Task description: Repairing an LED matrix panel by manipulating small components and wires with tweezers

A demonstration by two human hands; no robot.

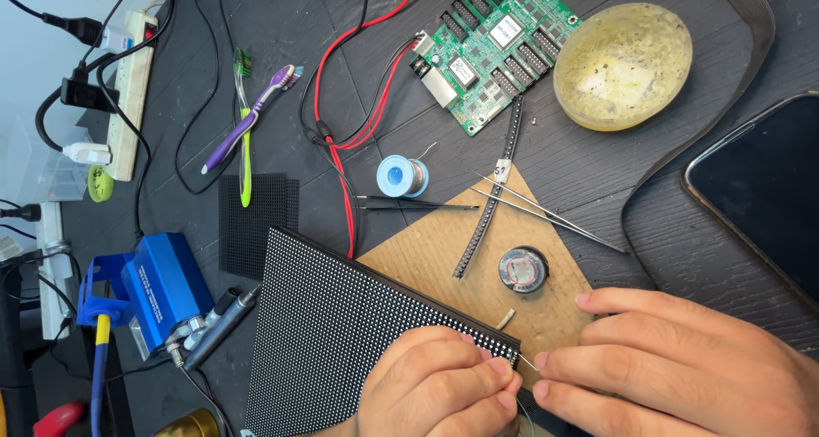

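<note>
Resting curled on the black dot-matrix LED panel (341, 335), the left hand (439, 386) had its fingers folded in, tips pressed at the panel's right corner edge. Couldn't tell if it pinched anything. The right hand (682, 369) lay flat-ish, knuckles up, fingers pointing left, thumb and forefinger closed on a thin silver wire-like piece (529, 363) that ran up-left toward the panel corner. Both hands nearly touched at that spot.

The panel lay flat, long axis running from upper left to lower right, its right part sitting on a brown cardboard triangle (478, 232). Also on the cardboard: a small round black tin (523, 269), a black strip of components (490, 190) lying steeply diagonal, and silver tweezers (550, 211) pointing up-left.

Further out: solder spool with blue core (402, 176), black tweezers (418, 203), green circuit board (495, 45) with red and black wires (341, 138), yellowish round dish (623, 64), dark phone (759, 190) at right, two toothbrushes (247, 130), blue metal box (162, 288), white power strip (132, 87) at left.
</note>
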